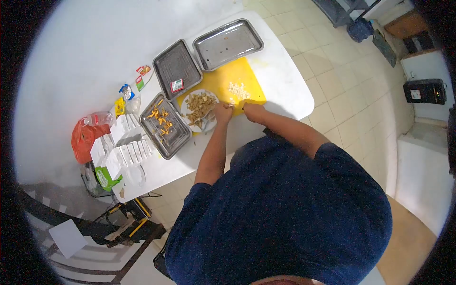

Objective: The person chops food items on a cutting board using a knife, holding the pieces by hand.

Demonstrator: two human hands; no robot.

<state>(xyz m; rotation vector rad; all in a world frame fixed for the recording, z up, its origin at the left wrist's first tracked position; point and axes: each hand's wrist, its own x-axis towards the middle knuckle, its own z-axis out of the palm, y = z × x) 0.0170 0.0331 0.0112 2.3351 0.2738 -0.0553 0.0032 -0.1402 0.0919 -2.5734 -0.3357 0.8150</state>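
Both hands are close together at the near edge of a yellow cutting board (219, 78). My left hand (223, 112) is closed, with a small pale piece showing at its fingertips. Just to its right, my right hand (253, 112) is closed around something with a small dark end; its kind is too small to make out. Chopped pale pieces (239, 89) lie on the board beyond my hands. Left of my left hand is a white plate (184, 110) heaped with brownish chopped pieces (200, 102), with a clear plastic-looking item (208, 121) at its near edge.
A metal tray (173, 151) with orange strips stands left of the plate. Behind are a tray (167, 59) holding a small packet (177, 85) and another tray (228, 45). White boxes (126, 154), a plastic bottle (99, 118) and a red bag (85, 137) crowd the table's left end.
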